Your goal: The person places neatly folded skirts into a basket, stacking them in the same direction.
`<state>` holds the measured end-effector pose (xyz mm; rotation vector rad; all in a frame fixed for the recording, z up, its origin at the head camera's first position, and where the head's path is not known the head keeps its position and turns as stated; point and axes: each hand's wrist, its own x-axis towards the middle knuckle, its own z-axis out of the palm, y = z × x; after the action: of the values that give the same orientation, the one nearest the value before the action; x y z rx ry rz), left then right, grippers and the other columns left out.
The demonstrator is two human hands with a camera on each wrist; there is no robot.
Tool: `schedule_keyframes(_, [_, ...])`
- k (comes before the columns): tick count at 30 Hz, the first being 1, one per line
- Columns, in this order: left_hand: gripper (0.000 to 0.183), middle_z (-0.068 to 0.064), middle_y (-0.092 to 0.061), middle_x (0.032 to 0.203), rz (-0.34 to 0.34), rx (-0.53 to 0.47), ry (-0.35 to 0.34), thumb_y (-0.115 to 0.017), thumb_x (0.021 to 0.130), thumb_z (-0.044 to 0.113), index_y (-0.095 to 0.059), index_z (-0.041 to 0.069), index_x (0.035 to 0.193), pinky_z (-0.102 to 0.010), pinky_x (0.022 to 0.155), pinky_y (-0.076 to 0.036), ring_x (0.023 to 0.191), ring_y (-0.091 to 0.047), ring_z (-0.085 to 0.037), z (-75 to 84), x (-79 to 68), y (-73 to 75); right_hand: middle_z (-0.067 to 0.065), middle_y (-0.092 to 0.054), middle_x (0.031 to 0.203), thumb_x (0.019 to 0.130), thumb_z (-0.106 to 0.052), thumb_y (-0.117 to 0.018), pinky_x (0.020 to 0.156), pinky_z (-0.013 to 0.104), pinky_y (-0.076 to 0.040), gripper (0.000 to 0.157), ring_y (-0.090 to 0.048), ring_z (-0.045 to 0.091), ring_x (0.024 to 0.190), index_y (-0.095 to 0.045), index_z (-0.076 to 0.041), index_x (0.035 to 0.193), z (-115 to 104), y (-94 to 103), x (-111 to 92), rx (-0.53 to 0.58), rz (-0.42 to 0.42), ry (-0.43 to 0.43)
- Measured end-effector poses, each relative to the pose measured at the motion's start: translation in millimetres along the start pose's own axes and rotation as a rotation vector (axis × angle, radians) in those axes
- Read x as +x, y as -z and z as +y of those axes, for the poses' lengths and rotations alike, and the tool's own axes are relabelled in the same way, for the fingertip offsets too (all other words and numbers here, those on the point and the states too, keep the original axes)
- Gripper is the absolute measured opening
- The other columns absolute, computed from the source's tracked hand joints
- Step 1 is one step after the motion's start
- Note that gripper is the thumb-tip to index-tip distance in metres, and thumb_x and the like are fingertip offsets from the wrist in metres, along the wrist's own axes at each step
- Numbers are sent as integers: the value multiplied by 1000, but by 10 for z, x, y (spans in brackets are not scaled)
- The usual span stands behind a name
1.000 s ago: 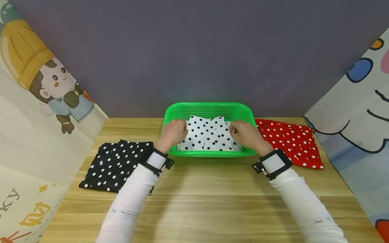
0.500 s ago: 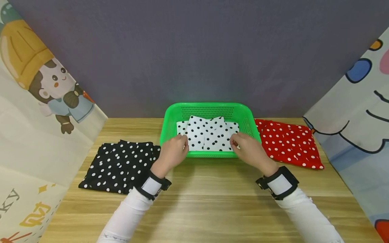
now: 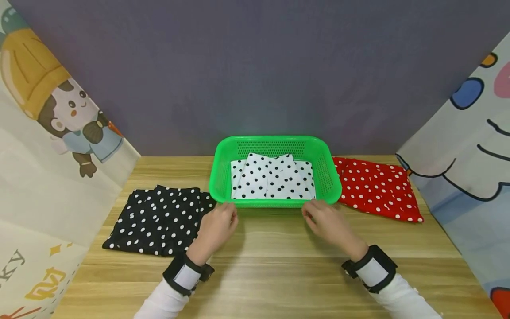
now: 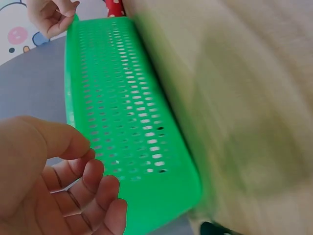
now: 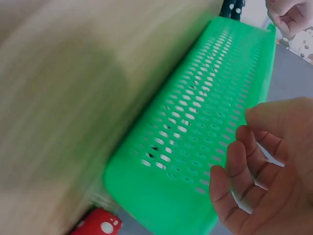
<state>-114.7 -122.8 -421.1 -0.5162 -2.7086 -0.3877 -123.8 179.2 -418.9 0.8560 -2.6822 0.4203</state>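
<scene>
A green plastic basket [image 3: 334, 184] stands at the table's back edge. Inside it lies a folded white cloth with black dots [image 3: 275, 179]. My left hand [image 3: 215, 226] is just in front of the basket's left front corner, beside the black dotted cloth [image 3: 159, 221]. Its fingers hang loosely curled with nothing in them. Off the right front corner, my right hand [image 3: 328, 221] is likewise loosely curled and holds nothing. In both wrist views, the thumb lies close to the forefinger near the basket's perforated front wall [image 4: 122, 98].
A red cloth with white dots [image 3: 382, 190] lies folded to the basket's right, against its side. Behind the wooden table [image 3: 271, 266] rises a grey wall [image 3: 271, 66]. Printed sheets [image 3: 470, 177] stand on both sides.
Both hands have come out of the basket over its front rim and drawn back toward the person. The white dotted cloth stays in the basket. Black and red cloths remain in place.
</scene>
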Motion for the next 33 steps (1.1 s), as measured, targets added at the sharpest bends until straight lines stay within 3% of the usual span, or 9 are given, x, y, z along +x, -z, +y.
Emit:
schedule_keyframes(9, [14,5,-47,65,-2,-22,79,-64,74,6,-53,14,69,-21,41,-33,53,-42,-9,-161,-189,-70,-4,-50,75,78,-5,-66,56,23,-44,12,-47,9,68,-57,-12,79,-32,-149,-163,27,3,27])
schedule_keyframes(18, [6,-3,-54,72,52,30,121,-66,75,7,-60,9,77,-28,44,-40,61,-53,-19,-415,-304,-53,-5,-49,75,71,-5,-70,52,21,-43,18,-50,9,66,-56,-15,77,-112,-224,-247,11,27,37])
schedule_keyframes(24, [11,-11,-61,88,52,16,184,-69,76,8,-64,6,86,-36,51,-47,73,-59,-26,-599,-374,-10,-4,-58,84,72,-12,-73,60,26,-50,20,-59,12,76,-63,-14,89,-184,-255,-283,16,-12,38])
schedule_keyframes(33, [18,-18,-61,105,22,-37,264,-66,78,8,-65,3,95,-42,58,-51,89,-60,-34,-840,-463,108,0,-60,93,77,-20,-72,69,31,-53,29,-61,14,82,-64,-11,103,-301,-301,-297,65,-66,78])
